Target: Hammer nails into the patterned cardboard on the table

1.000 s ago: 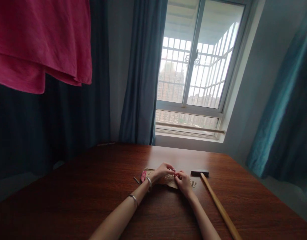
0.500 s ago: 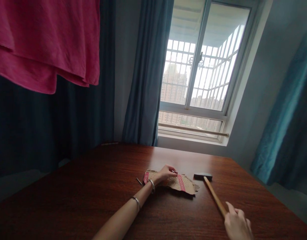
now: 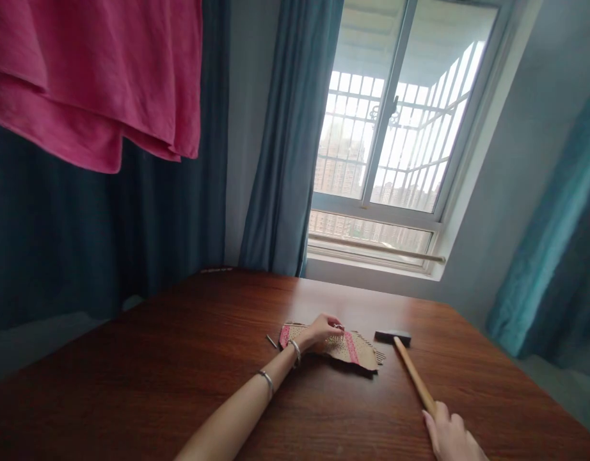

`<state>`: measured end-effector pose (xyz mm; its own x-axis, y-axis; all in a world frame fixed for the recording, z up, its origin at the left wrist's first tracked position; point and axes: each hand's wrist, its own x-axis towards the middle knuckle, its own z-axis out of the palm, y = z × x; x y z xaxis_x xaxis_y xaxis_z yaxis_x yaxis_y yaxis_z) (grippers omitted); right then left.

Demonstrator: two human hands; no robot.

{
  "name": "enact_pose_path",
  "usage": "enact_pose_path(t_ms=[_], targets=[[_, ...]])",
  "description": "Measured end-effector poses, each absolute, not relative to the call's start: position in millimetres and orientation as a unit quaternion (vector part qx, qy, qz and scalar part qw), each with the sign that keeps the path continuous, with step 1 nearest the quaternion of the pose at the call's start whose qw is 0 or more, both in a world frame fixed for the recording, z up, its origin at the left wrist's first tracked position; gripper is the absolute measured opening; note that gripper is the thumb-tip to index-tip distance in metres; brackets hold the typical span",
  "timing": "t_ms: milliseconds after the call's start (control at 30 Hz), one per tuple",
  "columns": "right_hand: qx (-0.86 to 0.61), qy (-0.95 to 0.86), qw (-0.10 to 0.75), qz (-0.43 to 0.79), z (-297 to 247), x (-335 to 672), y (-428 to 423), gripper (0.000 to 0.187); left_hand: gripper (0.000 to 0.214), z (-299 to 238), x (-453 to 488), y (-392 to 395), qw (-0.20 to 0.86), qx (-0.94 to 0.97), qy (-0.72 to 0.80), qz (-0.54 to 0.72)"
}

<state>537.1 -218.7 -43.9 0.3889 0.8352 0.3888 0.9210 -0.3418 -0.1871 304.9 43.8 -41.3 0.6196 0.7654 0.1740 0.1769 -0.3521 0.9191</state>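
A torn piece of tan cardboard (image 3: 353, 350) with pink stripes and rows of small holes lies on the brown wooden table (image 3: 155, 384). My left hand (image 3: 321, 330) rests on it, fingers pinched on something small I cannot make out. To its right lies a hammer, its dark head (image 3: 393, 335) near the cardboard and its long wooden handle (image 3: 413, 374) running toward me. My right hand (image 3: 452, 436) is at the near end of the handle, fingers curled around it.
A small nail (image 3: 271, 340) lies on the table left of the cardboard. A pink cloth (image 3: 98, 70) hangs overhead at the upper left. Blue curtains (image 3: 285, 141) flank a barred window (image 3: 395, 134) beyond the table's far edge.
My right hand left the cardboard, moved back and right, and has closed on the near end of the hammer handle. My left hand stays pinched on the cardboard. The view shifted slightly.
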Motion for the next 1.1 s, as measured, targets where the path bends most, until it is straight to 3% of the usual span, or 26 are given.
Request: enact_pose_path(t_ms=[100,167,300,400,633,1100], targets=[[-0.827,-0.518,0.218,0.008,-42,548,-213,0.034,0.031,-40,304,42,0.475,0.764,0.304,0.312],[-0.815,-0.497,0.287,0.08,-37,549,-211,0.037,0.032,-40,304,42,0.47,0.767,0.305,0.314],[-0.715,-0.412,0.484,0.292,-19,529,-213,0.062,0.032,-42,304,43,0.461,0.772,0.306,0.314],[-0.622,-0.325,0.555,0.447,-5,505,-216,0.081,0.031,-43,304,44,0.454,0.776,0.306,0.313],[-0.535,-0.298,0.555,0.563,21,470,-217,0.085,0.03,-38,304,40,0.452,0.77,0.322,0.314],[-0.54,-0.313,0.545,0.561,30,456,-220,0.082,0.03,-43,307,43,0.459,0.765,0.318,0.32]])
